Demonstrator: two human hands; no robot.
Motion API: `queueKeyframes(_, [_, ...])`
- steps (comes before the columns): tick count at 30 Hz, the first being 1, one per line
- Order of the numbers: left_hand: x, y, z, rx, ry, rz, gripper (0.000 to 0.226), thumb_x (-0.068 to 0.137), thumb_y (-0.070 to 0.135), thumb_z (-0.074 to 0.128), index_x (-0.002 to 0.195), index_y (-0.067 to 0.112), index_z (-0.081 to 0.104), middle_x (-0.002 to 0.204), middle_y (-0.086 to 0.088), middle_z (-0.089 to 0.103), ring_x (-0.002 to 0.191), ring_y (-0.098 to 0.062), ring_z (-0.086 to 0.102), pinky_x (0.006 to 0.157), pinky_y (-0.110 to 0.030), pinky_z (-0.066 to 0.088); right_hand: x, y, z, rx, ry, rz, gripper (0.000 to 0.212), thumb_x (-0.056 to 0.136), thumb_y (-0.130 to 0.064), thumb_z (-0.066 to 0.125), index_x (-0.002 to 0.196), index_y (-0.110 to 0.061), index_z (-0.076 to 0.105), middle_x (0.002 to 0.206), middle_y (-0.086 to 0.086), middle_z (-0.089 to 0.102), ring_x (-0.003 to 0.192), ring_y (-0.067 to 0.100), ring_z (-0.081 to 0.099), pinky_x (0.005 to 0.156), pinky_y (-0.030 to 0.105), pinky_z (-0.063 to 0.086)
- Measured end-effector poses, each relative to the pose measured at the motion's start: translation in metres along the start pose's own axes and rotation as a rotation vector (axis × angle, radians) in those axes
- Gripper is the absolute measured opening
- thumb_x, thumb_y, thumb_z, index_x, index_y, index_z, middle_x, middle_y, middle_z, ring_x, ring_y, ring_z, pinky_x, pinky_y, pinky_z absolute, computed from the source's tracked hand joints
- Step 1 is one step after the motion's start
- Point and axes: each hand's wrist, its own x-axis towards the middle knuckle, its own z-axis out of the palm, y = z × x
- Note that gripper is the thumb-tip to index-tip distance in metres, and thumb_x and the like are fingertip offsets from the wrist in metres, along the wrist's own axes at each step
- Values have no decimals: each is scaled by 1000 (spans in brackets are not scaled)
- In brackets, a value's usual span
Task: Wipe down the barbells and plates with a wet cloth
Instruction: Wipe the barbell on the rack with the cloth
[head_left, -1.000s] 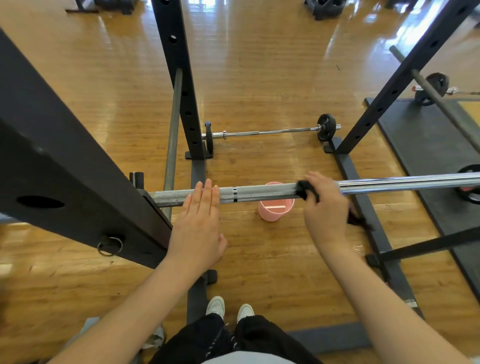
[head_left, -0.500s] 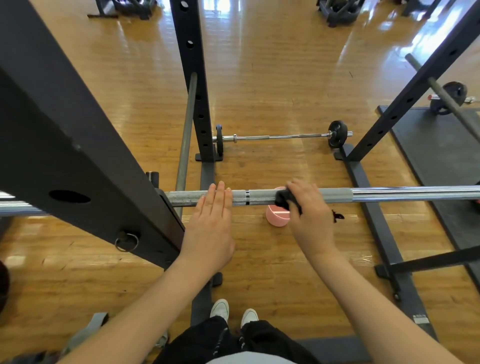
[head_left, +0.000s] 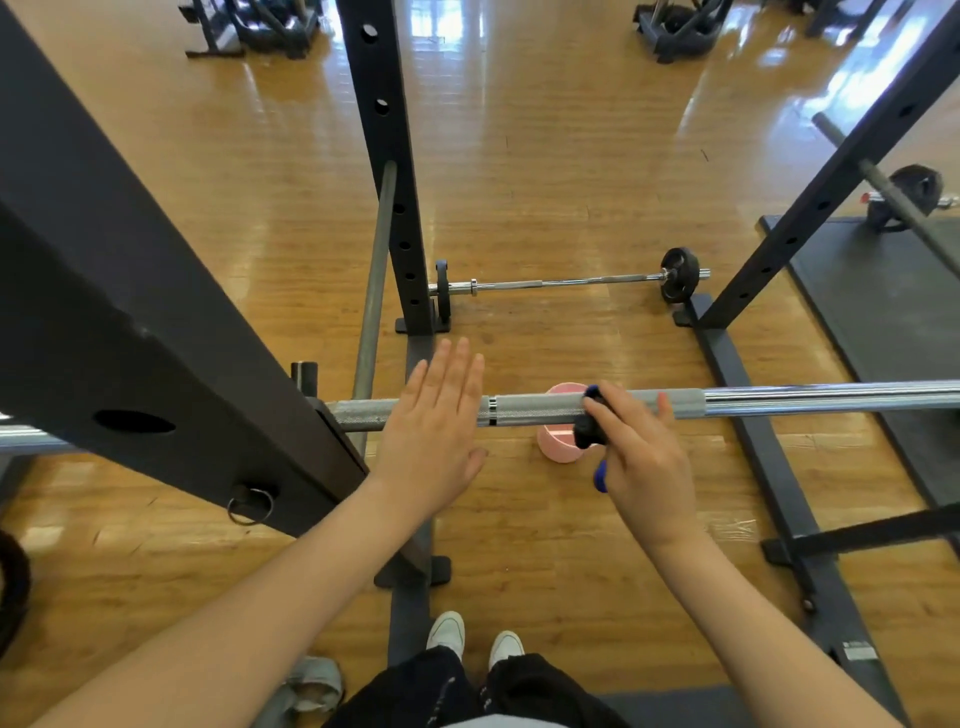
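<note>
Now cloth (head_left: 589, 428) in rt hand (head_left: 641, 457), seemingly pressed against barbell (head_left: 540, 408).

Hidden and cut-off parts around the racked bar

The long steel barbell (head_left: 540, 409) runs off the right edge, its left stretch behind the black rack upright (head_left: 156, 332); the bar and dark crumpled cloth (head_left: 589, 428) partly cover the round pink tub (head_left: 558, 447).

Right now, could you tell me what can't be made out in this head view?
- Pink bucket: contents hidden; the barbell crosses its mouth.
- Cloth: mostly hidden by the right hand; wetness unclear.
- Barbell's ends: left behind the rack post, right cut off by the frame edge.
</note>
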Motion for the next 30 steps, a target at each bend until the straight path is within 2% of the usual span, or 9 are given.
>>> queueKeyframes(2, [14,13,2,22,-37,82,99,90,51,51,140,2,-20,156,-18,-9,145,-32,-7,113,-41,-8,-1,8,-9,-31,19,31,41,83,-14,41,114,-2,66,121,15,63,117,25,52,113,43,16])
queueKeyframes(5, [42,44,2,27,20,119,87,97,38,43,136,5,-27,157,-17,-12,144,-31,-12,113,-42,-12,2,7,-14,-30,56,56,37,84,-11,44,110,0,67,119,14,64,113,24,55,110,48,24])
queueKeyframes(10, [68,71,2,-4,-16,177,60,99,9,29,148,-1,-5,156,-22,1,145,-34,-1,115,-42,-5,-16,9,-18,17,68,112,36,86,0,42,113,2,65,124,14,61,117,22,52,118,34,15])
queueKeyframes(17, [77,68,-2,-83,-169,194,60,94,1,42,148,0,16,156,-18,17,145,-27,16,117,-35,7,-17,22,-28,16,79,195,36,88,-6,41,114,0,65,124,12,61,117,22,53,116,39,19])
queueKeyframes(19, [79,68,0,-107,-177,188,54,91,-1,45,142,2,29,151,-17,30,140,-27,26,116,-33,13,-14,25,-30,19,84,221,37,88,-7,40,115,0,65,125,12,61,117,23,53,115,43,20])
queueKeyframes(23, [80,66,-3,-179,-225,162,31,85,-3,51,113,11,54,114,-7,58,108,-24,51,96,-29,37,-14,25,-28,6,91,226,35,87,-5,45,116,0,64,126,12,60,118,23,53,114,45,22])
queueKeyframes(26, [82,64,-5,-202,-252,151,28,86,-1,50,110,12,54,111,-7,59,105,-24,52,78,-26,36,-13,20,-25,6,106,241,36,81,9,56,115,1,65,125,14,61,119,20,48,109,56,28])
queueKeyframes(28, [82,65,-5,-173,-232,179,34,87,1,52,120,11,51,125,-10,54,119,-26,46,97,-30,33,-11,17,-23,5,123,240,38,78,10,57,114,1,65,124,14,61,118,19,48,108,57,29])
queueKeyframes(30, [77,64,-2,-91,-153,173,54,89,9,54,139,9,35,149,-13,33,138,-29,27,115,-40,16,-9,13,-19,3,131,210,36,79,8,55,113,0,66,124,11,62,115,19,53,110,51,25])
